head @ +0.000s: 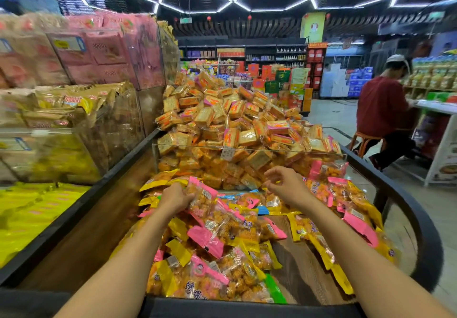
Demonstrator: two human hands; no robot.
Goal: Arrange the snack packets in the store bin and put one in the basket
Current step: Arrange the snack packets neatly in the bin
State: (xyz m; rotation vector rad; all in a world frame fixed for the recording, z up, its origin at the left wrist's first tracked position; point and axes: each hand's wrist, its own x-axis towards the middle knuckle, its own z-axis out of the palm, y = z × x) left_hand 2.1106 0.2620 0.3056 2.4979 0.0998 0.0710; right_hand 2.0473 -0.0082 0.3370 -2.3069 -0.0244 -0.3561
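Observation:
Several snack packets [217, 241] with pink and yellow tops lie heaped in the wooden store bin [299, 265] in front of me. My left hand [176, 197] grips a pink-topped packet [201, 197] at the far left of the heap. My right hand [284, 181] hovers over the back of the heap, fingers loosely curled and holding nothing. No basket is in view.
A clear divider [247, 148] separates this bin from a tall pile of orange biscuit packs [230, 119]. Clear bins of pink and yellow packs [74, 82] stand at the left. A black rail [418, 221] curves round the right. A person in red [383, 109] sits at the far right.

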